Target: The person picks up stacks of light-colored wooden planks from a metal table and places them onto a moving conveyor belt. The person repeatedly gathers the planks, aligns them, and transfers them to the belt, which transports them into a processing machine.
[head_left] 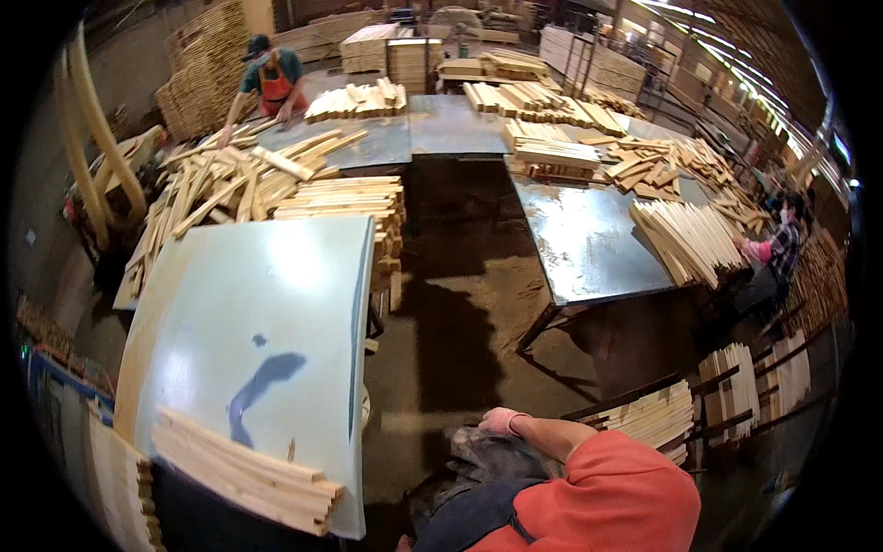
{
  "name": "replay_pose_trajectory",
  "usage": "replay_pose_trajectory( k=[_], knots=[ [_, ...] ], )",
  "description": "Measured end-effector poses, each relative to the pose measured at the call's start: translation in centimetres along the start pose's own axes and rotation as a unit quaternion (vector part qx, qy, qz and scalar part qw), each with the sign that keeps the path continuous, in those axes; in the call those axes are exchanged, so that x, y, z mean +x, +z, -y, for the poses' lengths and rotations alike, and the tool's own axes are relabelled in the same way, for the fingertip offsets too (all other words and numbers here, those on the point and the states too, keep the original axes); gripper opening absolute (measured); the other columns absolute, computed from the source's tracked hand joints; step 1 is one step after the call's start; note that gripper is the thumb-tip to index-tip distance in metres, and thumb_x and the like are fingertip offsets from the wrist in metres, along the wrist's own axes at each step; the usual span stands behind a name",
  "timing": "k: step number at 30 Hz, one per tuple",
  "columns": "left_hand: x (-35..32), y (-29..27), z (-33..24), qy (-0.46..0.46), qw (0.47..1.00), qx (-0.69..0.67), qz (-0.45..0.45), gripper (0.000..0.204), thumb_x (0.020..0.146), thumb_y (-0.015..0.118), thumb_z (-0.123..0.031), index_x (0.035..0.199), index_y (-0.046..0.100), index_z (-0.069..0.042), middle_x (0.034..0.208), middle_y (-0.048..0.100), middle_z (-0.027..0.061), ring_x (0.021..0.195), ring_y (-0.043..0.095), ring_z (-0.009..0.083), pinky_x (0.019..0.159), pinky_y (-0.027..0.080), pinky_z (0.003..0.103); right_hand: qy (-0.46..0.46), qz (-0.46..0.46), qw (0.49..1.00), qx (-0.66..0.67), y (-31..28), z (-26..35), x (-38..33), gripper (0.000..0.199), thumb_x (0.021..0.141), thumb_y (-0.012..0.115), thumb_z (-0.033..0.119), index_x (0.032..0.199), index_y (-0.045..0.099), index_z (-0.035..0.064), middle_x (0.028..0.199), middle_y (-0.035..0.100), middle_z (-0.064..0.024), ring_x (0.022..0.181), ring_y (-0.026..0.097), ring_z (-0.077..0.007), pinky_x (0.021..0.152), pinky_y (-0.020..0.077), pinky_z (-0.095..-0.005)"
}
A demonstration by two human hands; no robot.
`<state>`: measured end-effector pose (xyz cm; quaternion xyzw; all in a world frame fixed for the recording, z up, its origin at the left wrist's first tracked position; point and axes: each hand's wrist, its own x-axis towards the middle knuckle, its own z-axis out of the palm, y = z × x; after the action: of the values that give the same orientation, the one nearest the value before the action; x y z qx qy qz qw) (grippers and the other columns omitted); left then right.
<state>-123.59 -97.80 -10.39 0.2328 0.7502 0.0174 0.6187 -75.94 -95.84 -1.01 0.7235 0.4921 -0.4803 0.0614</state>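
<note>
One gloved hand (504, 421) (grip hidden, left or right unclear) rests on a dark bundle (478, 460); stacked wooden slats (248, 474) overhanging the table (267, 304) to its left could slide off.

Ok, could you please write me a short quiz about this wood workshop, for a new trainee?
1. True or false: the light blue tabletop carries no wood at all.
2. What colour is the glove on the gloved hand near the lower edge? A pink, B green, C black.
3. How many other people stand at the far tables?

Key
1. False: a bundle of wood strips lies on its near edge.
2. A.
3. Two: a person at the far left and a person at the right.
</note>
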Motion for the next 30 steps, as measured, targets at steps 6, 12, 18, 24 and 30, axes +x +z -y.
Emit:
replay_pose_trajectory(
  k=[6, 12, 18, 24, 30],
  knots=[
    [2.8, 7.4, -14.5, 0.049, 0.998, 0.028, 0.025, 0.045, 0.104, 0.051, -0.036, 0.123, 0.070, 0.000, 0.119, 0.071, 0.0153, 0.108, 0.066, 0.0302, 0.092, 0.051, 0.042, 0.065, 0.046, 0.996, -0.045, -2.0, -10.2, 4.5, 0.043, 0.088, 0.062, 0.038, 0.116, 0.076, 0.0091, 0.119, 0.074, -0.0161, 0.113, 0.070, -0.0344, 0.096, 0.0535, -0.0454],
    [2.2, 20.6, -29.8, 0.073, 0.997, 0.016, 0.000, 0.045, 0.103, 0.054, -0.037, 0.121, 0.071, 0.001, 0.115, 0.072, 0.0135, 0.105, 0.066, 0.0281, 0.090, 0.051, 0.041, 0.169, -0.007, 0.975, 0.144, -15.7, -21.7, 9.7, 0.042, 0.088, 0.061, 0.037, 0.113, 0.077, 0.0079, 0.121, 0.074, -0.0188, 0.112, 0.070, -0.0384, 0.093, 0.0536, -0.0479],
    [5.8, 29.1, -39.3, 0.164, 0.986, -0.018, 0.001, 0.046, 0.102, 0.056, -0.038, 0.118, 0.071, 0.003, 0.110, 0.072, 0.0117, 0.101, 0.066, 0.0260, 0.088, 0.051, 0.039, 0.121, -0.120, 0.961, 0.220, -31.5, -27.1, 13.5, 0.049, 0.097, 0.054, 0.041, 0.124, 0.071, 0.0037, 0.129, 0.069, -0.0237, 0.123, 0.062, -0.0450, 0.101, 0.0494, -0.0527],
    [6.4, 40.2, -60.0, 0.179, 0.982, 0.063, 0.013, 0.027, 0.096, 0.066, -0.029, 0.078, 0.055, -0.012, 0.068, 0.045, -0.0010, 0.060, 0.046, 0.0155, 0.058, 0.037, 0.034, 0.125, -0.095, 0.800, 0.579, -43.4, -25.3, 15.5, 0.053, 0.095, 0.065, 0.034, 0.138, 0.063, 0.0026, 0.126, 0.071, -0.0124, 0.109, 0.070, -0.0258, 0.091, 0.0561, -0.0354],
    [2.4, 53.6, -80.3, 0.214, 0.956, 0.000, 0.200, 0.025, 0.099, 0.067, -0.031, 0.095, 0.069, -0.007, 0.086, 0.067, 0.0032, 0.076, 0.064, 0.0179, 0.068, 0.049, 0.033, -0.082, -0.187, 0.930, 0.307, -51.3, -29.6, 25.7, 0.033, 0.098, 0.064, 0.024, 0.121, 0.064, 0.0007, 0.111, 0.069, -0.0135, 0.094, 0.069, -0.0240, 0.081, 0.0561, -0.0388]
  ],
)
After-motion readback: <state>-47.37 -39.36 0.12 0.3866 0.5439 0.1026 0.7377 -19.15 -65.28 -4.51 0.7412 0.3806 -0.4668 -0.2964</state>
